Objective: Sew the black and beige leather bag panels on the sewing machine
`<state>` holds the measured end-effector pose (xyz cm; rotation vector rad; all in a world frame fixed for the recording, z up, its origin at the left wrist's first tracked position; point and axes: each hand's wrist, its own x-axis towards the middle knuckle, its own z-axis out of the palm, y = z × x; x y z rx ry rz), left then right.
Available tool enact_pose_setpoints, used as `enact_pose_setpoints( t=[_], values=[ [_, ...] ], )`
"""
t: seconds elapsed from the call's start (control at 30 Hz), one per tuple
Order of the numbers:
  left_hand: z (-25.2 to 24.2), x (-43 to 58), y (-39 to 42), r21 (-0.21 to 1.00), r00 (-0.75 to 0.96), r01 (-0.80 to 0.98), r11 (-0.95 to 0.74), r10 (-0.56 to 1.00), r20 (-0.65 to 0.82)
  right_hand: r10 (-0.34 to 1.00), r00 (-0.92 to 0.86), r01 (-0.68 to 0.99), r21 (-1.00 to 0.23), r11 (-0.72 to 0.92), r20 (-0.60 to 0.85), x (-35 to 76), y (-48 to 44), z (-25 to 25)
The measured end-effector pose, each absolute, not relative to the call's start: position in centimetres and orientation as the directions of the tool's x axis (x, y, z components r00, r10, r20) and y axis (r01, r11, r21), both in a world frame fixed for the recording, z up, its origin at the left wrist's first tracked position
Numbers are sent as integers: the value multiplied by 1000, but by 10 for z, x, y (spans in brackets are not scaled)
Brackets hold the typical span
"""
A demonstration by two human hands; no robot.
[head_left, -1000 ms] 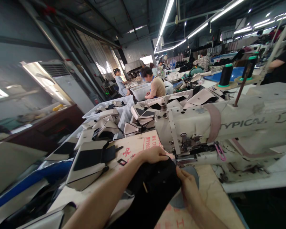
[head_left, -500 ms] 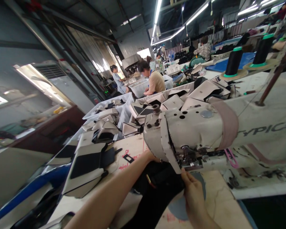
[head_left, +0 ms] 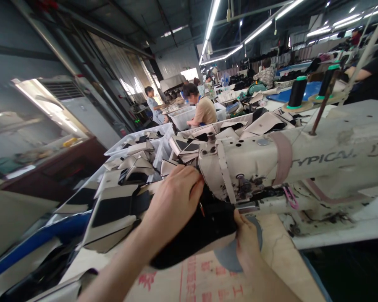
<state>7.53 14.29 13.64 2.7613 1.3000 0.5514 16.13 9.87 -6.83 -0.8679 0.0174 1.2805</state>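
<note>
A black fabric piece (head_left: 189,241) with a beige edge and a small gold-coloured metal fitting (head_left: 202,209) lies under the head of the sewing machine (head_left: 248,163). My left hand (head_left: 179,193) is closed over its far left part, beside the machine's end; the fingertips are partly hidden. At the piece's right edge, my right hand (head_left: 246,237) pinches it just below the needle area, thumb and fingers together. The needle itself cannot be made out. Under my right hand shows a grey round plate (head_left: 228,256) on the wooden tabletop (head_left: 214,281).
Beige-and-black pieces (head_left: 113,214) lie stacked at the left. White bins (head_left: 164,151) of similar pieces stand behind the machine. Black thread cones (head_left: 297,93) stand at the back right. A person in a tan shirt (head_left: 206,111) sits beyond the bins, and other people are farther off.
My left hand has risen from behind the machine head and now shows above the black piece. The piece's near end has swung left and up, uncovering red lettering on the tabletop.
</note>
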Motion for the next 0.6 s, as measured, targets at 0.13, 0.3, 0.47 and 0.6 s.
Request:
enact_pose_setpoints(
  t=[0.13, 0.3, 0.47, 0.6],
  values=[
    [69, 74, 74, 154, 531, 787, -597, 783, 325, 820, 355, -810, -586, 31, -448, 162, 97, -67],
    [0, 115, 100, 101, 196, 975, -196, 981, 14, 811, 383, -772, -636, 18, -442, 163, 96, -71],
    [-17, 129, 122, 232, 24, 973, -13, 999, -46, 821, 392, -752, -659, 26, -415, 162, 96, -71],
    [-32, 123, 120, 450, 15, 893, 12, 998, -55, 826, 395, -749, -662, 36, -402, 163, 96, -70]
  ],
)
